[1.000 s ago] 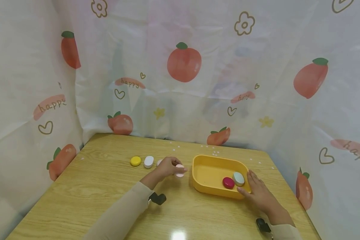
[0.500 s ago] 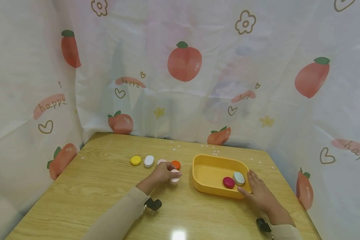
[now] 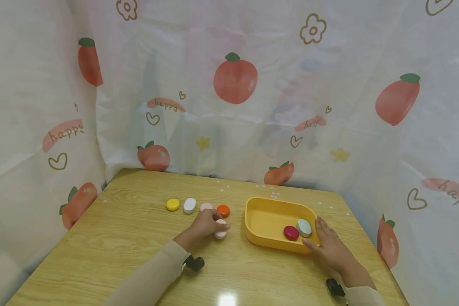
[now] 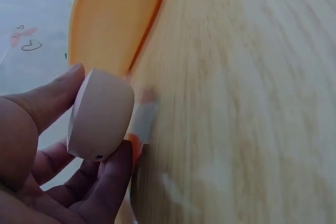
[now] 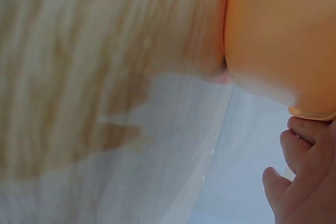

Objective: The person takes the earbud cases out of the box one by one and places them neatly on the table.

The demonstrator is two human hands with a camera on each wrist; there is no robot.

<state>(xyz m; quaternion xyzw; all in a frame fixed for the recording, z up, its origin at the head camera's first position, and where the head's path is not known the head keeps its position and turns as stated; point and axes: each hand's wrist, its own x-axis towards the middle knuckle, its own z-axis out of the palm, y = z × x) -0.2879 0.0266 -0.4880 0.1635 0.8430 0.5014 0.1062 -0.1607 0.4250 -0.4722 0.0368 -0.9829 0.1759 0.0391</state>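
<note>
Between thumb and fingers, my left hand (image 3: 204,224) pinches a pale pink rounded case (image 3: 220,229), just over the table left of the yellow tray (image 3: 275,245). In the left wrist view, this case (image 4: 102,114) shows smooth curved sides and a small dark slot near its lower end. My right hand (image 3: 334,248) rests against the tray's right end, fingers extended along the wall and thumb at the near corner. Inside the tray lie a dark red round case (image 3: 291,233) and a pale mint oval one. The right wrist view shows the fingers (image 5: 296,142) at the tray's rim.
Behind my left hand, a row of similar cases stands on the wooden table (image 3: 99,255): yellow (image 3: 173,205), white (image 3: 189,205), pale pink (image 3: 206,207) and orange (image 3: 223,211). A fruit-printed curtain (image 3: 233,140) encloses the back and sides.
My left hand has moved slightly left and nearer to me with the pink case, uncovering the orange case behind it. My right hand and the tray stay in place.
</note>
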